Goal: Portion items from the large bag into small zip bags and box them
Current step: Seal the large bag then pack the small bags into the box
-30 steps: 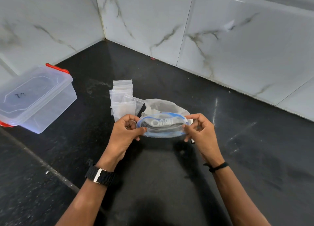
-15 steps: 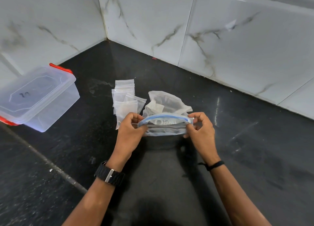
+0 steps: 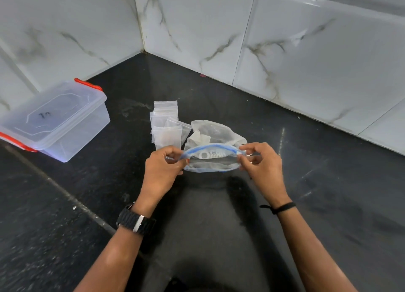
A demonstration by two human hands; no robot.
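One large zip bag (image 3: 211,159) with a blue zipper rim is held just above the black table (image 3: 241,226), near its middle, its mouth pulled into an open slit facing the camera. The left hand (image 3: 163,171) pinches the rim's left end between thumb and curled fingers; the right hand (image 3: 264,169) pinches the right end the same way. What lies inside cannot be made out. Just beyond the bag, to the far left, lies one overlapping pile of small clear zip bags (image 3: 166,125); their exact number cannot be told. Well apart at the far left stands one clear plastic box (image 3: 57,120), lid on, with two red clips.
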